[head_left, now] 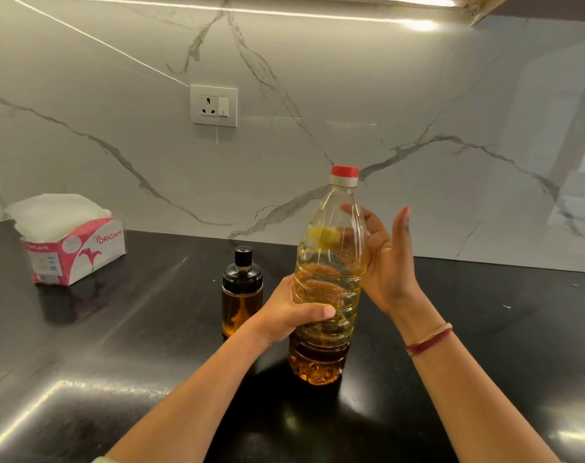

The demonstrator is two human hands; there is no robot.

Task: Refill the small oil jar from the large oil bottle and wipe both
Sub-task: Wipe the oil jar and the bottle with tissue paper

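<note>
Head view: my left hand [294, 315] grips the capped oil bottle [328, 285], my right hand [384, 262] spread beside it; pouring, wiping undone.

Glossy black stone countertop [117, 345], three things upon it.
Near the middle, upright: tall clear plastic oil bottle with red cap [319, 349]; just left, small glass oil jar with black lid [241, 295]; far left, pink-and-white paper napkin pack [74, 245].

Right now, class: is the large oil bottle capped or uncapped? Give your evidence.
Capped. The red cap sits on the neck of the large oil bottle, which the left hand grips around its middle.
</note>
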